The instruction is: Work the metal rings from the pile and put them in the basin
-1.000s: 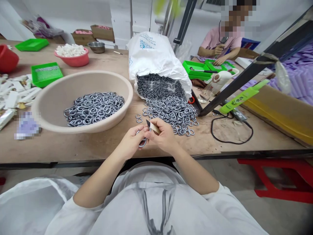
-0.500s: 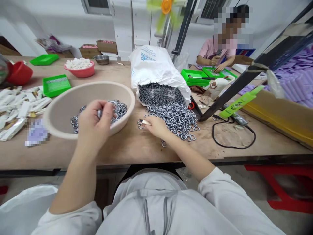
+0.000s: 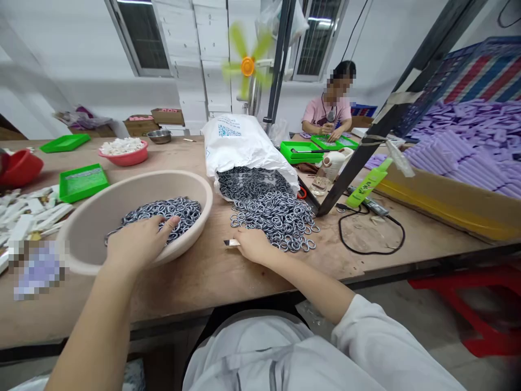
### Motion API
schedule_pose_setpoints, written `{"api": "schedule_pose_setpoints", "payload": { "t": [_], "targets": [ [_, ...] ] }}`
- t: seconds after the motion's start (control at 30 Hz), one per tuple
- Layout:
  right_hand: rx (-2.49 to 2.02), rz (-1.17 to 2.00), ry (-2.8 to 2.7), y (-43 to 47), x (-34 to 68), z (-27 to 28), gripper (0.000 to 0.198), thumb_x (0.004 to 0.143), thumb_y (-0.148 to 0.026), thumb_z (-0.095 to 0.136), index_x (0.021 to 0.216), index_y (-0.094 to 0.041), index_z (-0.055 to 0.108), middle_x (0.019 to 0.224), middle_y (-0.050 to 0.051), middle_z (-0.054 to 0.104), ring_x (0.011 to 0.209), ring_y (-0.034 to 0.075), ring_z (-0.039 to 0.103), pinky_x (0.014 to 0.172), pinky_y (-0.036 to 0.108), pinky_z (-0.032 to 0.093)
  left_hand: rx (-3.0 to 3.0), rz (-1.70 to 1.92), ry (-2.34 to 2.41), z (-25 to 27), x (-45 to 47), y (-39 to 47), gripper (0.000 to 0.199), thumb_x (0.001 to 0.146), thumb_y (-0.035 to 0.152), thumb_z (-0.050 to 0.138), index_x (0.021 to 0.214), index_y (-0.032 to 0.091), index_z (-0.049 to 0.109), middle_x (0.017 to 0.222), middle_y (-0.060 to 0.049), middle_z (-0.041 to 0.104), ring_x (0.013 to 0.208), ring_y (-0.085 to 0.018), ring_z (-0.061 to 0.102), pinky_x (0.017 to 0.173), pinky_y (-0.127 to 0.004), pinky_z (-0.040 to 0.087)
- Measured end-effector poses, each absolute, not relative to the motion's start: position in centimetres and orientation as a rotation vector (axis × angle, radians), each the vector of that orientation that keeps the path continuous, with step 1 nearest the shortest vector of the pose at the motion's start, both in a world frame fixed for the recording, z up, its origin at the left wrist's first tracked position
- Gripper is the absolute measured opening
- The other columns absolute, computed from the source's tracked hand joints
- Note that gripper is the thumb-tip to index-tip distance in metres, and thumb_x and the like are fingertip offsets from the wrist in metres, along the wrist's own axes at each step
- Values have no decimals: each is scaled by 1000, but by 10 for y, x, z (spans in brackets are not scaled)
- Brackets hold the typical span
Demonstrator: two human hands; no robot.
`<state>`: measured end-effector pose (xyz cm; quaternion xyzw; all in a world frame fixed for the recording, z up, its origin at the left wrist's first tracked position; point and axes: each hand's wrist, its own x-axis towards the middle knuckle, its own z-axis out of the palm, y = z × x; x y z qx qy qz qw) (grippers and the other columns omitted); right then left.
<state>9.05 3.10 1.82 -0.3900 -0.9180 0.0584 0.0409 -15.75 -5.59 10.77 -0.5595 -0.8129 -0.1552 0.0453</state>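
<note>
My left hand is low over the near side of a beige basin, above a heap of grey rings. Its thumb stands apart and the hand looks open, though the far fingers are partly hidden. On the wooden table, my right hand pinches a short white piece with a dark tip; its exact kind is unclear. Just beyond that hand, loose grey rings spill from the mouth of a white sack lying on its side.
Left of the basin lie white pieces and a green tray. A slanted dark post rises to the right, near a black cable and a green bottle. Across the table a person in pink works at green trays.
My left hand has gone from closed above the basin to lower, with looser fingers. The loose rings by my right fingertips are gone from there. The view has tilted upward.
</note>
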Motion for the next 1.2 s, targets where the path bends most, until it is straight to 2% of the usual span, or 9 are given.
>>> {"api": "schedule_pose_setpoints", "payload": {
  "t": [0.13,0.23,0.33,0.47,0.6,0.67,0.9,1.07,1.2],
  "targets": [
    [-1080,801,-2350,15,109,23,14,92,-26,54,92,-18,65,91,4,64,82,16,59,72,27,43,-1797,-844,-1942,91,-124,-69,28,91,44,52,89,22,68,83,-7,71,85,-29,63,81,-40,44],
    [-835,1506,-1849,-4,116,26,27,91,-45,56,86,-18,59,68,-5,47,59,10,42,58,22,34,-2169,-1009,-1737,65,-80,-82,26,96,36,45,98,20,66,96,-8,73,89,-23,65,82,-35,46],
    [-688,1832,-1536,-22,118,28,42,81,-60,64,86,-20,55,61,-9,35,51,7,27,50,22,24,-2318,-1132,-1812,38,-46,-87,28,98,37,42,94,20,64,89,-6,71,83,-21,63,74,-32,46],
    [-702,1710,-1424,-36,118,26,41,81,-59,65,84,-20,55,68,-5,48,60,9,43,58,23,38,-2362,-1466,-2030,20,-27,-86,35,98,38,38,77,20,58,74,-4,63,70,-18,57,66,-29,43],
    [-715,1235,-1644,-42,123,20,30,83,-45,70,99,-21,65,91,2,63,86,15,57,82,30,46,-2433,-1975,-2224,19,-18,-85,38,95,49,42,85,18,61,79,-4,65,73,-17,58,70,-28,46],
    [-708,1149,-1704,-42,124,17,29,81,-44,73,98,-21,67,87,1,63,82,15,57,80,30,46,-2434,-2220,-2269,20,-13,-85,42,91,56,47,85,17,62,74,-3,62,70,-17,56,68,-28,46],
    [-712,1681,-1452,-31,123,17,48,74,-66,70,84,-21,57,65,-5,55,54,11,54,56,26,47,-2296,-2808,-2338,15,-4,-82,41,83,55,63,71,17,58,65,1,51,63,-12,45,62,-24,39],
    [-836,1320,-1659,-27,136,20,52,86,-71,51,80,-20,59,71,-1,57,66,12,52,65,26,44,-2033,-3191,-2375,15,-5,-82,43,83,51,63,61,18,49,58,2,46,58,-11,42,61,-24,37],
    [-817,1090,-2093,-37,142,21,44,98,-52,43,80,-19,65,75,2,64,71,13,56,70,26,42,-1645,-3414,-2485,18,-5,-85,39,74,48,73,63,17,52,58,3,47,55,-9,41,56,-21,36]
  ]
}}
